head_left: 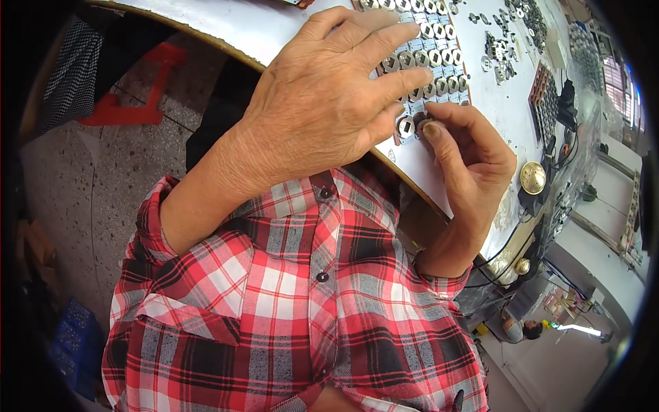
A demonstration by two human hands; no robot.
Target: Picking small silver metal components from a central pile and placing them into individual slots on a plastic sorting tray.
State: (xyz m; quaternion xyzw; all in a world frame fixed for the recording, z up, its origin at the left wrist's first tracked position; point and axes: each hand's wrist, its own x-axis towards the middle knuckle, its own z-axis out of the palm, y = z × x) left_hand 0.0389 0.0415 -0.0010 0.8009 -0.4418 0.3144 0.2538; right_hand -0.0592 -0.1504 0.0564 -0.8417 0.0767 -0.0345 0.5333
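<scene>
One panel (pixel 447 71), with its long axis going away from the plaid shirt (pixel 278 288), lies on the surface (pixel 501 113) partly under the left hand (pixel 329 89), whose fingers are spread. At its near end the right hand (pixel 473 151) pinches one small dark piece (pixel 420 125) — the round metal pieces (pixel 452 84), partly covered, I cannot count.

A panel (pixel 449 71), pale blue between its fittings and reddish brown along its edge, lies flat on the white tabletop (pixel 495 120), partly hidden. Silvery round pieces (pixel 441 86) cover it in close rows (many show a dark opening at the centre). One disc (pixel 406 127) sits at the near corner, its dark window roughly rectangular.
</scene>
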